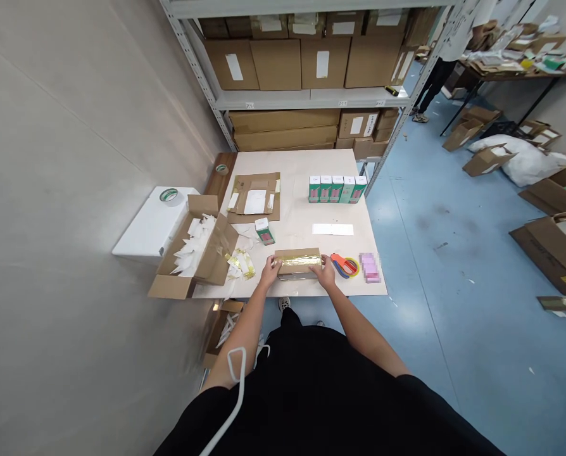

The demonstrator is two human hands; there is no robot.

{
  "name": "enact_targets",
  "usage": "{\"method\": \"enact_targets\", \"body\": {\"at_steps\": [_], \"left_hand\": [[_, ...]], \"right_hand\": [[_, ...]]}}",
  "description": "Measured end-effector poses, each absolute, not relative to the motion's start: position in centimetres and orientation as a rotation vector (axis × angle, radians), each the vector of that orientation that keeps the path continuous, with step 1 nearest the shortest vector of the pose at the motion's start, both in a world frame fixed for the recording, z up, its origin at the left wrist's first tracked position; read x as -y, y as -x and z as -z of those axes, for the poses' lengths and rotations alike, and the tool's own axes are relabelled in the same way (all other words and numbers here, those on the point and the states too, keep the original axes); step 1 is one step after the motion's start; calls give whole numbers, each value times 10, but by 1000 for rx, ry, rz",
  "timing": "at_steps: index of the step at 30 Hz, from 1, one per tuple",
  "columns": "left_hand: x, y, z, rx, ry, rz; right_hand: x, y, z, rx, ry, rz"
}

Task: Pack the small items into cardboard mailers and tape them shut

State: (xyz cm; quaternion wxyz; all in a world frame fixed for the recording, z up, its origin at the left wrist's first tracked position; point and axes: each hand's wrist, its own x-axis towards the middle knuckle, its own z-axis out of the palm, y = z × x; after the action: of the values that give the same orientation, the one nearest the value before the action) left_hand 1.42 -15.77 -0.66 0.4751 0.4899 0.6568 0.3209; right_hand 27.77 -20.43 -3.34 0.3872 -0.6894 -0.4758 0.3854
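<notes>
A small brown cardboard box (298,270) with shiny tape across its top rests at the table's front edge. My left hand (270,271) grips its left end, and my right hand (325,272) grips the right end. Just right of that hand lie orange-handled scissors (340,262) and a roll of yellow-and-blue tape (352,268). A blurred pink stack (370,268) sits farther right. Behind my left hand stands a single green-and-white carton (264,232). Crumpled tape scraps (240,263) lie to the left.
Several green-and-white cartons (337,189) line the table's (297,164) back right, behind a white strip (333,229). Flattened cardboard (255,197) lies back left. An open carton of paper scraps (195,247) stands left. Shelving (311,99) borders the back; a person (435,79) stands beyond it.
</notes>
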Motion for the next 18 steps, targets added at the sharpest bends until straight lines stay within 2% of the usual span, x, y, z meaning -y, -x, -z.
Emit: {"method": "enact_targets", "body": {"at_steps": [9, 18], "left_hand": [[148, -31, 20, -1831, -1168, -725], [133, -33, 22, -1725, -1112, -612]], "right_hand": [[201, -279, 28, 1421, 1844, -945], [188, -278, 30, 1495, 1951, -1003]]}}
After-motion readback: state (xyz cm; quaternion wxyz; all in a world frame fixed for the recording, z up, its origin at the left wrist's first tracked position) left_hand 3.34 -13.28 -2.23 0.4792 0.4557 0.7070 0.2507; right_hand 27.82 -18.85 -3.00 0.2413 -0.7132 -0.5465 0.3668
